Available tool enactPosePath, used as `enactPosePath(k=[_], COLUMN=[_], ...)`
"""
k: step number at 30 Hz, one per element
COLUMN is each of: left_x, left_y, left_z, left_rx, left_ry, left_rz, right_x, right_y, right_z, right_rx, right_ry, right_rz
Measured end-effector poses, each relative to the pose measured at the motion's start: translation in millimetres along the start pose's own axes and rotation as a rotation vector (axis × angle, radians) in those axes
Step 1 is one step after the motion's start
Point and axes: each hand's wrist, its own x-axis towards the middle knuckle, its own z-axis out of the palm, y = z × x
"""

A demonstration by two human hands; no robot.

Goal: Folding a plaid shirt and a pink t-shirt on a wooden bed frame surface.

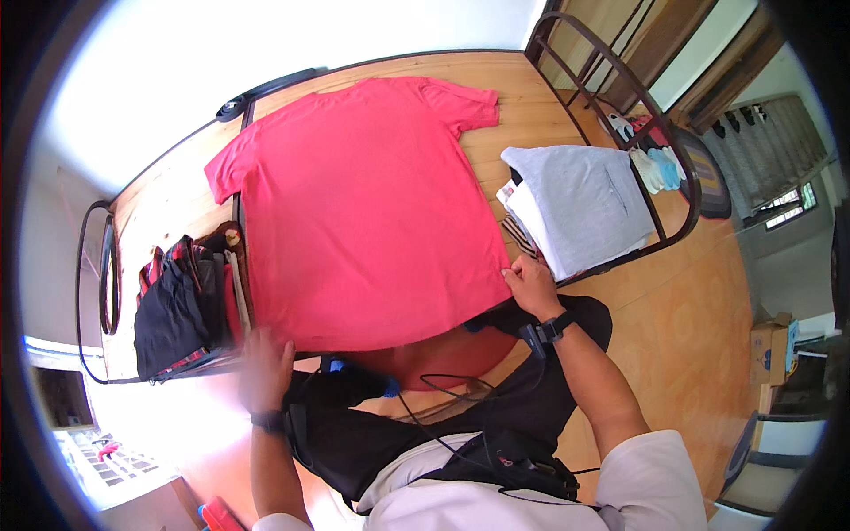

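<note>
A red short-sleeved T-shirt [372, 206] lies spread flat before me, its collar at the far side and its hem towards me. My right hand [533, 285] pinches the shirt at the right end of the hem between thumb and fingers. At the left end of the hem is my left hand [267, 372], blurred by motion, with the thumb apart from the fingers. Whether it touches the cloth cannot be told. Folded clothes [578, 206], a grey garment on top, are stacked to the right of the shirt. Dark folded clothes [176, 312] stand at the left.
The wooden bed platform [531, 99] has a dark metal end rail [687, 166] at the right and another rail [80, 279] at the left. Beneath the hem shows a red round seat [438, 358]. Cables [425, 421] hang across my lap. Shoes [654, 169] lie beyond the right rail.
</note>
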Motion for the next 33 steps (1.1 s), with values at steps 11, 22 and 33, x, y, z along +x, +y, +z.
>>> enactPosePath(k=[11,22,33], left_x=[1,9,32], left_y=[70,237,232], left_z=[-16,70,103], left_rx=[-0.347,-1.111,-1.598], left_ry=[0.104,-0.32,-0.529], left_rz=[0.224,0.193,-0.255], right_x=[5,5,11], right_y=[1,-10,-46], right_z=[-1,2,-14], right_rx=[0.051,0.468,0.7], right_ry=[-0.027,-0.142,-0.326], right_rz=[0.052,0.333,0.378])
